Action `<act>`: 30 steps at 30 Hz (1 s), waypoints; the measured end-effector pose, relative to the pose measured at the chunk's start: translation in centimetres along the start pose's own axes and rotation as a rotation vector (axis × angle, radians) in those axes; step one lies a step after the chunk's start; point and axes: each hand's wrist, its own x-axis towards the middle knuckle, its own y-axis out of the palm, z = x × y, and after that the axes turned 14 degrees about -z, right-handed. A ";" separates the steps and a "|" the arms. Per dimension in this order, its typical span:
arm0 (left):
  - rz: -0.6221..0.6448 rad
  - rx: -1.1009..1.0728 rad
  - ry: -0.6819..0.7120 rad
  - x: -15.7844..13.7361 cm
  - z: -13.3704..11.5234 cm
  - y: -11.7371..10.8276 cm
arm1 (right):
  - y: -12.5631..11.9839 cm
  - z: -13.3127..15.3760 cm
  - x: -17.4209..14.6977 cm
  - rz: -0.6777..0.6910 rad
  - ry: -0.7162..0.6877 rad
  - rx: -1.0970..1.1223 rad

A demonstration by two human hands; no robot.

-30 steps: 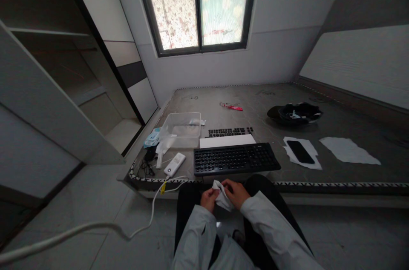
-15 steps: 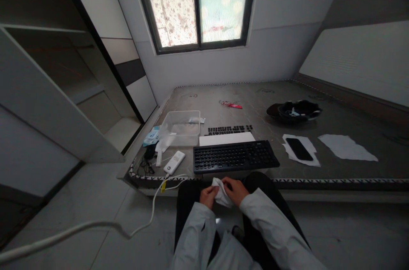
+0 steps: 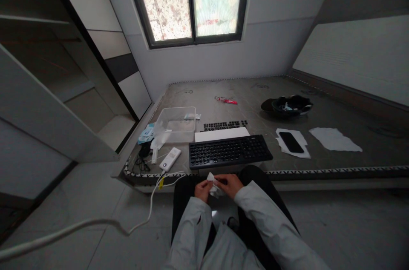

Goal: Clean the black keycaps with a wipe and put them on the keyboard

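Bare grey mattress (image 3: 204,91) with patterned piping, seen from above its near edge. Beyond it is a pale wall with a dark-framed sliding window (image 3: 217,1); an open wardrobe (image 3: 126,67) stands to the left, a pale headboard (image 3: 354,48) to the right, and a tiled floor (image 3: 79,206) lies below. Near the front edge rests a black keyboard (image 3: 230,151), with a flat white strip (image 3: 222,134) and rows of black keys (image 3: 225,125) behind it. A clear plastic box (image 3: 175,136) and a white handheld device (image 3: 170,159) with a cable (image 3: 151,204) lie to its left; to its right are a smartphone (image 3: 291,142) on a white sheet, a second white sheet (image 3: 335,139) and, farther back, a dark cap (image 3: 286,107).

The crumpled white tissue (image 3: 216,192) is between the two hands, above the lap and just in front of the keyboard. The left hand (image 3: 203,191) is nearly closed, its thumb and fingers pinching the tissue; the right hand (image 3: 230,185), fingers bent, grips it from the other side.

Compared with half a second earlier, less of the tissue shows below the fingers. The whole scene sits slightly farther left in view; the articles on the mattress keep their arrangement.
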 end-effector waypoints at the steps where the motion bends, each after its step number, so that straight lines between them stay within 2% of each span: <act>1: -0.006 0.002 -0.004 0.1 0.1 0.0 | 0.0 0.1 0.0 0.000 0.003 -0.003; 5: -0.006 -0.007 -0.022 0.4 0.3 0.0 | 0.2 0.2 0.1 0.011 0.030 -0.047; 9: 0.021 -0.043 -0.032 0.1 0.3 0.3 | 0.3 0.1 0.2 -0.056 0.054 -0.120; 15: 0.038 -0.105 -0.030 -0.8 -0.3 1.0 | -0.1 0.0 0.2 -0.078 0.002 -0.125; 22: 0.042 -0.149 -0.043 -0.9 -0.5 1.2 | -0.2 0.2 0.4 -0.168 0.151 -0.104; 30: 0.022 -0.176 -0.056 -0.9 -0.2 1.0 | 0.0 -0.7 0.4 -0.105 0.131 -0.031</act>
